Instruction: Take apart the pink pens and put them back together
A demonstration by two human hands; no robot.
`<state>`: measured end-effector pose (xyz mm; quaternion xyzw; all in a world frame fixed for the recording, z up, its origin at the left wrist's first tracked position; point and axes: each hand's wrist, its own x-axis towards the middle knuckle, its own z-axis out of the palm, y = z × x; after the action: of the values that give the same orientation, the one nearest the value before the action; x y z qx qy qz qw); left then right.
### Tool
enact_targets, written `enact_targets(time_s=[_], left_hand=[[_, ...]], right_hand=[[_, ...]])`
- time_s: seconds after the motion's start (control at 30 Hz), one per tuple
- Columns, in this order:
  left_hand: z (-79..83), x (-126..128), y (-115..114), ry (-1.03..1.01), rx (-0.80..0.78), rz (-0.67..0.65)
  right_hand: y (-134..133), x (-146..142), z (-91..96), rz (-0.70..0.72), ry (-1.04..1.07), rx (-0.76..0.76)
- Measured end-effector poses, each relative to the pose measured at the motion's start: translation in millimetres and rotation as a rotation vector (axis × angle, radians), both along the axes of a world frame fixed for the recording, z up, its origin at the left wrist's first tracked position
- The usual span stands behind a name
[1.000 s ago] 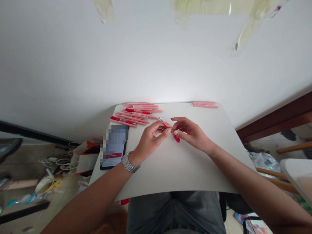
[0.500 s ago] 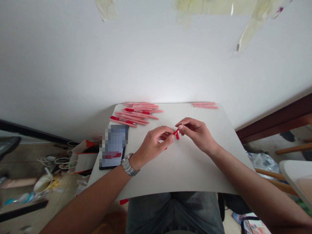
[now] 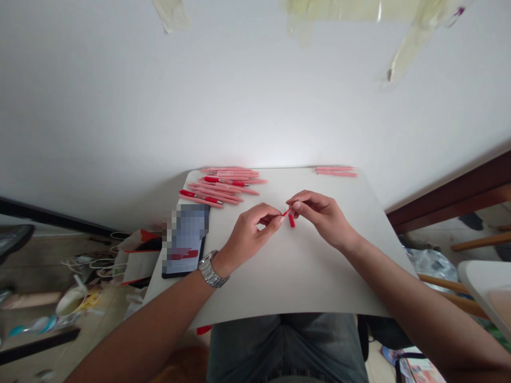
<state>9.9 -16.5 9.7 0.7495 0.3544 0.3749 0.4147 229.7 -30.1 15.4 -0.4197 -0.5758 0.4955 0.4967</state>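
Over the middle of the table, my left hand (image 3: 261,226) is closed, thumb and forefinger pinching one end of a thin red pen refill (image 3: 286,211). My right hand (image 3: 319,215) pinches its other end, where a small metallic bit shows at the fingertips. A short red pen barrel piece (image 3: 291,221) sticks out below the right fingers; whether they hold it or it rests on the table, I cannot tell. Two red pens (image 3: 227,182) with clear middles lie among several pale pink pens (image 3: 223,189) at the back left.
A phone (image 3: 186,242) lies on the white table's (image 3: 287,282) left side. A few pale pink pens (image 3: 336,171) rest at the back right. The wall (image 3: 255,106) stands behind the table. Bags and cables (image 3: 131,255) are on the floor at left, a chair (image 3: 475,287) at right.
The red piece between my hands looks thinner now, and my left fingers have shifted slightly left. A red bit that showed below the left hand is out of sight.
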Motion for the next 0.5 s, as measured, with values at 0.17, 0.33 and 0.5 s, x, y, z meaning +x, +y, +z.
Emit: enact_targets(time_s=[0.17, 0.33, 0.5], left_hand=[[-1.8, -1, 1, 0.009, 0.003, 0.022], [-2.4, -1, 1, 0.013, 0.003, 0.042], [-2.2, -1, 2, -0.010, 0.003, 0.053]], right_hand=[[7, 9, -0.9, -0.080, 0.134, -0.012], [12, 20, 4.6, -0.108, -0.069, -0.032], [17, 32, 0.7, -0.079, -0.336, -0.080]])
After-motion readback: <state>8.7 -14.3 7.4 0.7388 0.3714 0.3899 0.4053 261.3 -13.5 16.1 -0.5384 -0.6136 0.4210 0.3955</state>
